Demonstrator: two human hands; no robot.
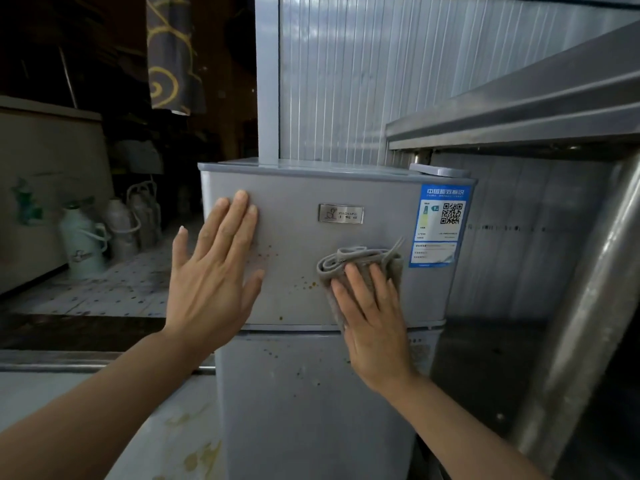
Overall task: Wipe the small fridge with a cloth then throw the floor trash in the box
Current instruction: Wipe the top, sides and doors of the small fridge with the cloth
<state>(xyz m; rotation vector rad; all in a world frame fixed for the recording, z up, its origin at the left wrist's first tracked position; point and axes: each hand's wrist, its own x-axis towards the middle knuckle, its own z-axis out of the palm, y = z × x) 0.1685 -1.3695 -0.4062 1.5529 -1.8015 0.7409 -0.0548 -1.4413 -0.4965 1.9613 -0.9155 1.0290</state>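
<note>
Dim kitchen area. Small fridge [311,258], grey, two doors, stands vs. ribbed metal wall panel [332,81]; steel bench [519,109] edge to its right. Upper door: brown spatter lower-centre, brand plate [340,213] mid, blue energy label [439,225] at right. Thermos flasks [83,240] on floor, far left. Left hand [214,271] flat on upper door, fingers straight, together, holding nothing. Cloth [360,265], grey, folded, lies on door just R of spatter; right hand [374,323] presses it w/ straight fingers, cloth's folded edge showing above fingertips.
</note>
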